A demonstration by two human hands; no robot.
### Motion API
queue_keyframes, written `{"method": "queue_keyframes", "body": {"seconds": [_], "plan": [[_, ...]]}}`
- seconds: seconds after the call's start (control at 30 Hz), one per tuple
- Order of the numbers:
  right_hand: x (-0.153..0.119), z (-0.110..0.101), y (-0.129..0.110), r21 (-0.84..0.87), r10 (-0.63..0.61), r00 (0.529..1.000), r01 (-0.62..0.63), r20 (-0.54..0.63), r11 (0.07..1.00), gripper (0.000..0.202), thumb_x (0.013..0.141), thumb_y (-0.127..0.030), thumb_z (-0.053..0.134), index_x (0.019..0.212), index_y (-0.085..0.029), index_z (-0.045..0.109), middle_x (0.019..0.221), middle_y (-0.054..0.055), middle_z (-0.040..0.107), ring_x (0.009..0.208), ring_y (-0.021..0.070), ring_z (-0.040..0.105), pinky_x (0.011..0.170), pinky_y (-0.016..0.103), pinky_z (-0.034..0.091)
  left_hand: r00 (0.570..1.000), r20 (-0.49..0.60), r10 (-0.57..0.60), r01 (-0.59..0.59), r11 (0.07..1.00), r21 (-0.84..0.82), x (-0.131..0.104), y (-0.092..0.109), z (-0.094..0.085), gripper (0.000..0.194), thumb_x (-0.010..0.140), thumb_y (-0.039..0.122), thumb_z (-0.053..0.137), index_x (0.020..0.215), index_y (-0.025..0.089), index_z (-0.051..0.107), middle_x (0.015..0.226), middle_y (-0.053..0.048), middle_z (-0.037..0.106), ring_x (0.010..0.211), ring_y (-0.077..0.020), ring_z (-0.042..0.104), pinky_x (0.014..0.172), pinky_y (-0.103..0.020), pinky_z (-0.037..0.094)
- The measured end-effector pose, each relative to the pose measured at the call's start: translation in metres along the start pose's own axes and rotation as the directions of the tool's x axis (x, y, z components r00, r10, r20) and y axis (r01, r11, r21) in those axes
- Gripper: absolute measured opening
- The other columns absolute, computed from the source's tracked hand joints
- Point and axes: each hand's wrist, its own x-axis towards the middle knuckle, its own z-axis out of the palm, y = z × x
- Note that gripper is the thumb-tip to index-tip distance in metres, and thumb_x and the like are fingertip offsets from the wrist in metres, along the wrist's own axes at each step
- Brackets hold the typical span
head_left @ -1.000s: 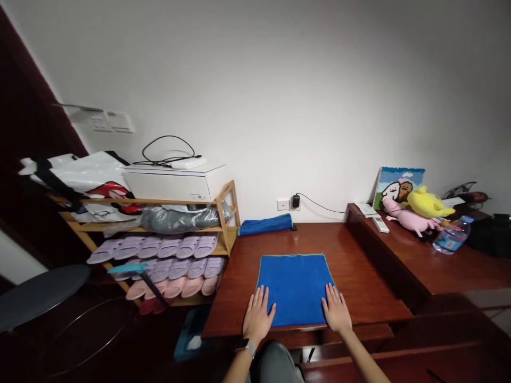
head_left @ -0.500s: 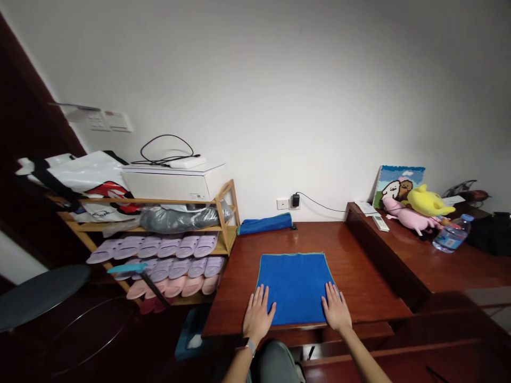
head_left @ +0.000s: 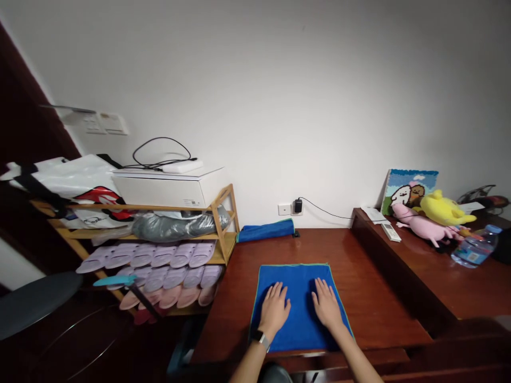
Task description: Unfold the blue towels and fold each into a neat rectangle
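Observation:
A blue cloth [head_left: 300,319] with a green edge is spread flat on the brown wooden table [head_left: 383,308], its near side along the table's front edge. Over the left half of the cloth is my left hand [head_left: 275,307], palm down, fingers stretched out, a watch on its wrist. My right hand [head_left: 327,304] is over the right half, also palm down with fingers extended. Neither hand grips anything. Against the wall at the back left of the table lies a second blue cloth [head_left: 266,230], folded into a narrow strip.
On the left stands a wooden shoe rack [head_left: 223,234] with slippers, bags and a white box [head_left: 167,186]. A raised brown surface at right bears a pink plush toy [head_left: 423,226], a yellow plush toy [head_left: 445,207], a remote [head_left: 391,232] and a water bottle [head_left: 475,247]. A charger [head_left: 298,205] is plugged into the wall.
Both hands have moved inward from the cloth's side edges to over its middle. The view has shifted slightly, so the table appears lower and nearer.

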Motion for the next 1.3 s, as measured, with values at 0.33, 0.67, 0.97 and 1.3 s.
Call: {"method": "queue_keyframes", "body": {"seconds": [0.33, 0.67, 0.97, 1.3], "plan": [[0.094, 0.039, -0.045, 0.014, -0.106, 0.989, 0.105, 0.106, 0.994, 0.066, 0.112, -0.04, 0.019, 0.171, -0.015, 0.033, 0.177, 0.008, 0.029, 0.167, 0.0228, 0.022, 0.136, 0.044, 0.016, 0.996, 0.07, 0.055, -0.053, 0.998, -0.021, 0.085, -0.006, 0.072, 0.058, 0.108, 0.032, 0.035, 0.164, 0.023, 0.049, 0.169, -0.009, 0.05, 0.159, -0.0272, 0.044, 0.131, -0.054, 0.036], [0.09, 0.033, 0.004, -0.001, -0.019, 0.994, 0.02, 0.111, 1.0, 0.063, 0.113, -0.052, 0.023, 0.172, -0.032, 0.03, 0.179, 0.002, 0.027, 0.168, 0.0229, 0.019, 0.136, 0.05, 0.013, 0.999, 0.052, -0.013, 0.013, 1.0, -0.002, 0.077, -0.063, 0.073, 0.062, 0.111, 0.049, 0.033, 0.166, 0.023, 0.046, 0.171, -0.011, 0.047, 0.16, -0.0305, 0.042, 0.131, -0.057, 0.034], [0.087, 0.029, 0.076, -0.098, 0.14, 0.988, -0.134, 0.06, 0.986, 0.067, 0.112, -0.048, 0.022, 0.173, -0.019, 0.027, 0.179, 0.005, 0.025, 0.167, 0.0235, 0.021, 0.135, 0.046, 0.019, 0.992, 0.004, -0.124, 0.124, 0.992, 0.038, 0.064, -0.121, 0.057, 0.065, 0.109, 0.048, 0.032, 0.167, 0.02, 0.044, 0.169, -0.012, 0.05, 0.16, -0.0327, 0.041, 0.131, -0.058, 0.036], [0.063, 0.022, -0.013, -0.026, -0.071, 0.997, 0.07, -0.024, 0.997, 0.066, 0.113, -0.043, 0.019, 0.172, -0.014, 0.027, 0.179, 0.008, 0.024, 0.168, 0.0233, 0.018, 0.137, 0.046, 0.014, 0.996, -0.038, 0.079, -0.079, 0.997, 0.006, 0.055, -0.033, 0.051, 0.061, 0.111, 0.036, 0.03, 0.167, 0.017, 0.043, 0.172, -0.012, 0.045, 0.162, -0.0283, 0.038, 0.134, -0.054, 0.031]]}}
